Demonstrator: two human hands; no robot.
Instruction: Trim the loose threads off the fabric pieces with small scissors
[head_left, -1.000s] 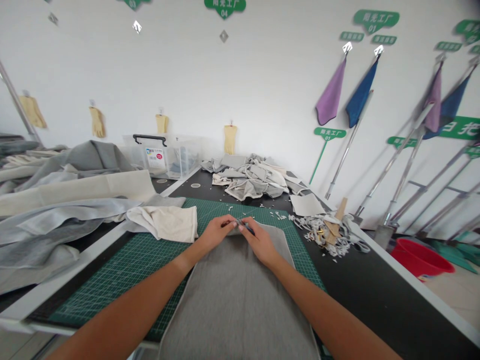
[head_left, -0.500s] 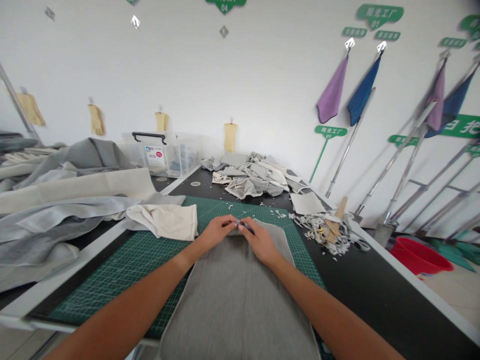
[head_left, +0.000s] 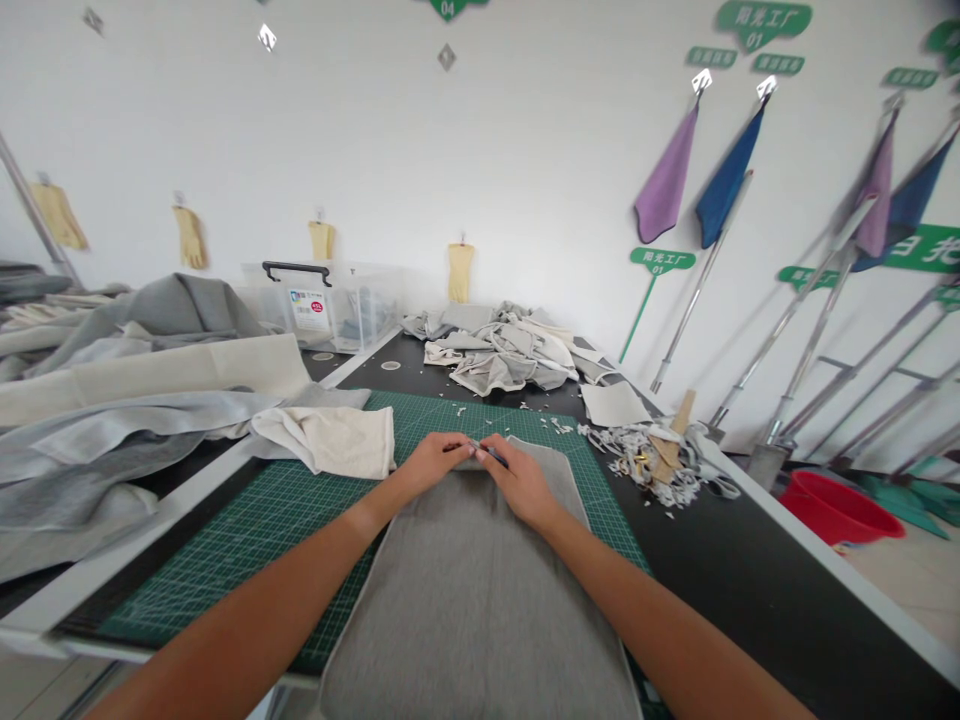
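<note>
A long grey cloth (head_left: 480, 600) with a pale stitched edge runs from the front of the table over the green cutting mat (head_left: 262, 540). At its far end my left hand (head_left: 439, 460) is closed, thumb and fingers pinching the raised edge. My right hand (head_left: 519, 478) is closed right beside it, the fingertips of both hands almost meeting. In the right hand a small dark tool (head_left: 496, 457) shows between the fingers; its kind is mostly hidden. The cloth's far right corner lies flat past my right hand.
Left of the mat lie a folded cream cloth (head_left: 345, 440) and heaped grey fabric (head_left: 187, 310). Behind stand a clear plastic box (head_left: 375, 305) and a pile of cloth pieces (head_left: 517, 350). Fabric scraps (head_left: 652, 465) lie at right, a red basin (head_left: 840, 510) on the floor.
Both hands stay at the cloth's far edge in nearly the same pinch. The view has shifted very slightly; nothing else visibly moved.
</note>
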